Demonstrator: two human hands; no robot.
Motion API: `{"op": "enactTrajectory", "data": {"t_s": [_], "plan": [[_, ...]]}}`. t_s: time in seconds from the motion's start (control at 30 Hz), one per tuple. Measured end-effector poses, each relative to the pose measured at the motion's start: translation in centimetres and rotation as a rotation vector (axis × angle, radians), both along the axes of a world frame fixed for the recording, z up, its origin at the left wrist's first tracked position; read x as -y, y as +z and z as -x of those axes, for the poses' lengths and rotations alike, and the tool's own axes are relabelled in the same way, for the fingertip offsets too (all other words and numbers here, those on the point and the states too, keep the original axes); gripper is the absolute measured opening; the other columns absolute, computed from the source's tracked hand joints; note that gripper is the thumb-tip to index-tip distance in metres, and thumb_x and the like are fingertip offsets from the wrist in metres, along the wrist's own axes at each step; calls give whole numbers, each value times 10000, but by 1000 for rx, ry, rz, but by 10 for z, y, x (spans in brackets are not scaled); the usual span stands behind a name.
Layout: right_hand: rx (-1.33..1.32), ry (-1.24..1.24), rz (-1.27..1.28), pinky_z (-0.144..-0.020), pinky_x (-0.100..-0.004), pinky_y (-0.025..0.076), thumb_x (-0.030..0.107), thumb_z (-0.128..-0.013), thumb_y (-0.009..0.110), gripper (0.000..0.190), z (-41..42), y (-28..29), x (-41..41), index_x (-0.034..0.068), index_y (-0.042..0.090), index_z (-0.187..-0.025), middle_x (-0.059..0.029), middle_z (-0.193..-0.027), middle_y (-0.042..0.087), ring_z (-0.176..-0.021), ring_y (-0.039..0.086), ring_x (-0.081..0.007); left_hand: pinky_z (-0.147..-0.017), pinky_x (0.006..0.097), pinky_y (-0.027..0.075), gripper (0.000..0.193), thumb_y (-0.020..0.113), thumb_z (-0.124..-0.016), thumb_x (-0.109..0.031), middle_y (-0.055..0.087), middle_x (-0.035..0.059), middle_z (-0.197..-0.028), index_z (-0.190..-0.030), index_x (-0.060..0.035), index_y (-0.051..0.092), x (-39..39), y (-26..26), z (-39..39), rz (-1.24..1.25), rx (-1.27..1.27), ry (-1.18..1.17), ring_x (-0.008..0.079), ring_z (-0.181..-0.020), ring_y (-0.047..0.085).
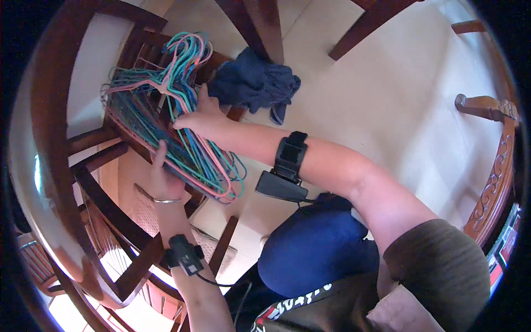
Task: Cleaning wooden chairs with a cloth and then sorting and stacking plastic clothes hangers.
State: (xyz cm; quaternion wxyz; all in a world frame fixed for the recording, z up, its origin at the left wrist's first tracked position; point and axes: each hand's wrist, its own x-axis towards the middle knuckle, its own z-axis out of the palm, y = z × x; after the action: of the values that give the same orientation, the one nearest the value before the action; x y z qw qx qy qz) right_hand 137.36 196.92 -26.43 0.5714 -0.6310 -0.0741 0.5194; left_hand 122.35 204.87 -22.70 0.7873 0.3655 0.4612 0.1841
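A thick bundle of hangers [199, 159] in teal, pink and blue lies before me at the left, over a dark wooden slatted chair [143, 41]. Their hooks are gathered at the top, and a pink hanger is uppermost. My right hand [203, 116] grips the bundle along its right shoulder side, some fingers hidden among the hangers. At the lower edge, my left hand [168, 178] holds the long bottom bars, its fingers partly under them. Right beside the hangers, a crumpled dark blue cloth [255, 81] hangs over the chair's edge.
A heavy wooden table leg [263, 29] stands behind the cloth. Curved polished wood [45, 178] runs down the left side, with dark rails [112, 211] near my left forearm. At the right is a carved wooden furniture frame [491, 182]. A textured mat [145, 207] lies on the tiled floor [352, 99].
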Motion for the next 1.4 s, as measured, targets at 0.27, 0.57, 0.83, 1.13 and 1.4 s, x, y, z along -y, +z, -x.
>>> {"op": "enactTrajectory", "data": {"t_s": [0.27, 0.57, 0.83, 1.13, 1.4], "plan": [[161, 66, 21, -1056, -413, 338, 264, -575, 754, 1121, 9, 4, 9, -56, 107, -1434, -337, -1311, 318, -1247, 375, -453, -959, 419, 441, 399, 617, -837, -113, 610, 89, -1158, -1218, -33, 532, 18, -21, 13, 26, -143, 62, 255, -1066, 576], [229, 141, 7, -1020, -451, 390, 303, -573, 748, 1159, -7, 60, -36, -44, 79, -1453, -303, -1345, 327, -1240, 403, -460, -932, 392, 461, 444, 645, -792, -189, 608, 88, -1142, -1194, -28, 547, -51, 4, 13, -39, -107, 72, 237, -1045, 583], [61, 94, 130, -960, -398, 446, 300, -576, 750, 1140, -25, 11, -3, -104, 99, -1421, -323, -1321, 378, -1172, 489, -426, -1001, 407, 405, 475, 623, -863, -274, 575, 104, -1204, -1266, -57, 493, 3, -13, -16, 52, 111, -13, 250, -1126, 536], [-78, -11, -76, -894, -379, 463, 166, -607, 723, 780, -12, 27, 12, -112, 331, -1222, -240, -1101, 522, -1018, 570, -318, -983, 432, 433, 535, 598, -829, -260, 565, 132, -1230, -1291, -27, 459, 21, 13, -18, -19, -1, 26, 285, -1098, 562], [35, 66, -217, -975, -390, 415, 237, -574, 730, 1014, -6, 44, -25, -99, 216, -1380, -318, -1234, 447, -1144, 502, -399, -985, 421, 425, 583, 606, -821, -313, 557, 121, -1234, -1308, -36, 445, -10, 27, -1, -149, 50, 53, 280, -1117, 547]]}}
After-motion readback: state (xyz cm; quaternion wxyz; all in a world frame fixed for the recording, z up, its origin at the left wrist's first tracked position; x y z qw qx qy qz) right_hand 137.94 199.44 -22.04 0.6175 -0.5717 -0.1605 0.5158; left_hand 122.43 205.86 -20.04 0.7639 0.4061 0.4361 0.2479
